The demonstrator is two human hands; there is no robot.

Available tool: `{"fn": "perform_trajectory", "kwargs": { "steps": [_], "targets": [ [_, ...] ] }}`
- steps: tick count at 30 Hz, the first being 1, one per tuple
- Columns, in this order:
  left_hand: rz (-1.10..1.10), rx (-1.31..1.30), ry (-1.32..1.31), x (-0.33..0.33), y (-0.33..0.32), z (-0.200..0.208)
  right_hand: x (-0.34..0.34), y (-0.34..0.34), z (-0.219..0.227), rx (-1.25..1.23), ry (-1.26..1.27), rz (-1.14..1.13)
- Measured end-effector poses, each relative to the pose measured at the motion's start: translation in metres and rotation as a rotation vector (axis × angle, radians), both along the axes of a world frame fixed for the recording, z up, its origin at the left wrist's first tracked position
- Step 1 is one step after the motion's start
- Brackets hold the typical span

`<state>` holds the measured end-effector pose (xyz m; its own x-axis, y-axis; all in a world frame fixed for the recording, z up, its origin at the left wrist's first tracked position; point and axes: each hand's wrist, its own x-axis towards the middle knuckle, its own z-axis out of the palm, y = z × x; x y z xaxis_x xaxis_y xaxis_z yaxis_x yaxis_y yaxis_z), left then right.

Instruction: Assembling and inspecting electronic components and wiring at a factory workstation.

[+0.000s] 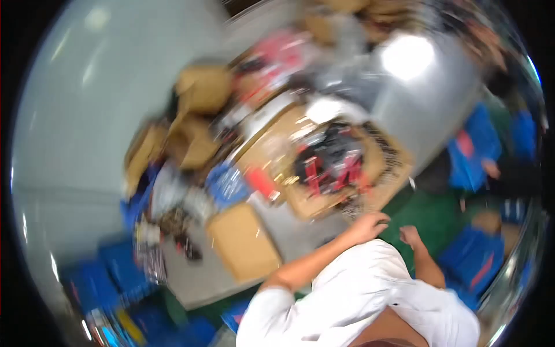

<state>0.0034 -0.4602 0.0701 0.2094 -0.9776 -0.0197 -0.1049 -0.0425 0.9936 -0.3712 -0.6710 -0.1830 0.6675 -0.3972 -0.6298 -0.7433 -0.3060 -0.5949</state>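
The whole picture is smeared by motion. My left hand (370,227) is just past the near edge of an open cardboard box (300,199), its fingers loosely bent and apart, and nothing shows in it. My right hand (410,236) hangs over the green floor to the right, fingers curled in, with no held thing visible. Inside the box lies a jumble of black and red items (330,159), some with a shiny, plastic-like look; their kind is too blurred to tell. Whether my left hand touches the box I cannot tell.
A closed cardboard box (244,242), a blue packet (227,184) and a red item (263,182) lie on the grey table (193,283). Brown cartons (203,89) are piled behind. Blue crates (477,257) stand on the green floor (430,202). People are at the far right.
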Motion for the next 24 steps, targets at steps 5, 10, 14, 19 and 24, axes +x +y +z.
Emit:
{"fn": "perform_trajectory", "kwargs": {
  "steps": [5, 10, 14, 19, 24],
  "targets": [
    [-0.119, 0.288, 0.18, -0.017, 0.011, -0.014, 0.096, 0.044, 0.082, -0.194, 0.091, -0.328],
    [-0.422, 0.354, 0.202, -0.034, 0.007, -0.021, 0.079, 0.085, 0.13, -0.288, -0.158, -0.848],
    [-0.68, 0.33, 0.086, -0.065, -0.03, -0.037, -0.036, 0.158, 0.079, -0.236, -0.018, -0.968],
    [-0.742, 0.174, -0.138, -0.128, -0.088, -0.019, -0.143, 0.269, 0.036, -0.1, 0.451, -1.321],
    [-0.845, 0.143, -0.219, -0.252, -0.114, -0.004, -0.232, 0.3, -0.02, 0.095, 0.344, -1.539]
  ]
}}
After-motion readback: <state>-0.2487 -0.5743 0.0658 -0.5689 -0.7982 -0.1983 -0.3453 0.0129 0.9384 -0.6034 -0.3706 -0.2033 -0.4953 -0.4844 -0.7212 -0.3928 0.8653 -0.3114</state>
